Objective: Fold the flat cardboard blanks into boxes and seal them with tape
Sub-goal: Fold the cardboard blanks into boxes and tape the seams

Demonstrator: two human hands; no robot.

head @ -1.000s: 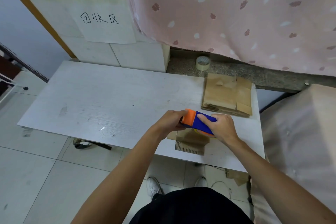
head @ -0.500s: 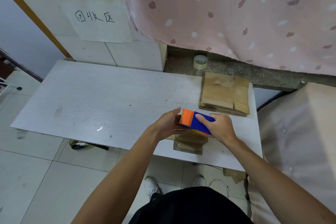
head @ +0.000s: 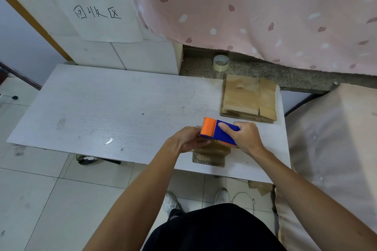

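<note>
Two hands: both meet over the cardboard box (head: 210, 156), near right part of the tabletop (head: 102, 112).
right hand (head: 245, 135): grip wrapped round the blue body of the tape dispenser (head: 221, 131), thumb on top.
left hand (head: 186, 138): fingers curled at the dispenser's orange end; cannot tell what the grip holds.
box position: small, by the tabletop's front edge, mostly hidden under hands and dispenser.
flat blanks (head: 247, 98): stacked at the far right corner, apart from the box.
tape roll (head: 221, 63): on the stone ledge (head: 265, 73) behind the stack, below the pink curtain (head: 255, 6).
paper sign (head: 102, 16): handwritten, on white blocks, far left.
</note>
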